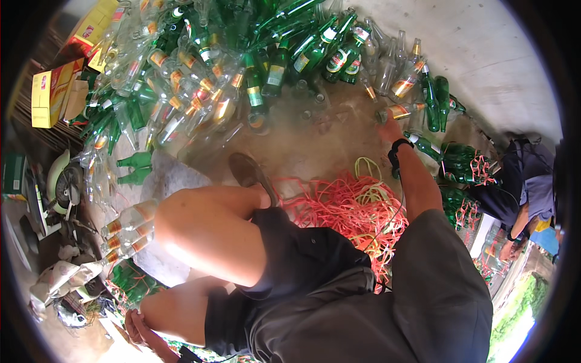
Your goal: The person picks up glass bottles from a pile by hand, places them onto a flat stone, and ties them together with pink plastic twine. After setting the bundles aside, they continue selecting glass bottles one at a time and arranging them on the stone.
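Note:
My right hand, with a black band at the wrist, reaches to the upper right and grips the base end of a clear glass bottle with an orange label, lying on its side. Other glass bottles stand and lean just beyond it. At the lower left, my left hand rests beside my knee, its fingers partly curled; whether it holds anything cannot be told. Below my right hand lies a tangled heap of red and yellow-green plastic strapping on the floor.
Green and clear bottles pile up ahead, with cardboard boxes at the left. A stone block stands by my knee, near clear bottles. Strapped green bottles lie at the right, where another person works. A pale wall bounds the upper right.

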Available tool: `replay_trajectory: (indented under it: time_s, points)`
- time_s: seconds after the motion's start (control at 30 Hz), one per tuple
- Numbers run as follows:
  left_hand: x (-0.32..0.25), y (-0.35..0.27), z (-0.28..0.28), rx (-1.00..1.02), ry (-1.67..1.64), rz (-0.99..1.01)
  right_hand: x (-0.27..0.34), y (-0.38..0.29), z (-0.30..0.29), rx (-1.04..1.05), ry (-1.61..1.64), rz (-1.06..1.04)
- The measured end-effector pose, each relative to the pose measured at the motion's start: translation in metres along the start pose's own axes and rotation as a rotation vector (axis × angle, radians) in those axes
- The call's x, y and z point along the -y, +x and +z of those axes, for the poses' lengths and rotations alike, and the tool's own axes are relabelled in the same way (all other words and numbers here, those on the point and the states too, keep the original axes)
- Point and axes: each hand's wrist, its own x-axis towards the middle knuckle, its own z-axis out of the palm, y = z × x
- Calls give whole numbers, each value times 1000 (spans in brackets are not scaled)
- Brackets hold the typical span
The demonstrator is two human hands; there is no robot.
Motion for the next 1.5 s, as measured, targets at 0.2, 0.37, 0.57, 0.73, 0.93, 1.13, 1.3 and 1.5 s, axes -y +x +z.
replay_trajectory:
  time_s: [0.2, 0.37, 0.57, 0.73, 0.93, 1.13, 1.3, 1.5]
  points:
    - [-26, -9, 23, -16, -42, -63, -15, 25, 4, 42, -68, -21]
    - [-12, 0, 11, 8, -72, -85, -21, 35, 4, 190, -32, 60]
    - [-19, -3, 16, 37, -39, -61, -10, 30, 15, 268, 104, 134]
    - [-23, -3, 37, 11, 7, -102, -69, 72, 38, 168, 62, -82]
    - [-18, 2, 41, 14, 77, -132, -104, 72, 71, 116, -595, -621]
    - [-49, -13, 48, 49, 112, -130, -44, 19, 41, -96, -144, -35]
    - [-56, -18, 72, 136, -21, -214, -44, 46, 19, 9, -62, 31]
    - [-47, -4, 55, 44, 159, -100, -13, 42, 6, 278, 150, 204]
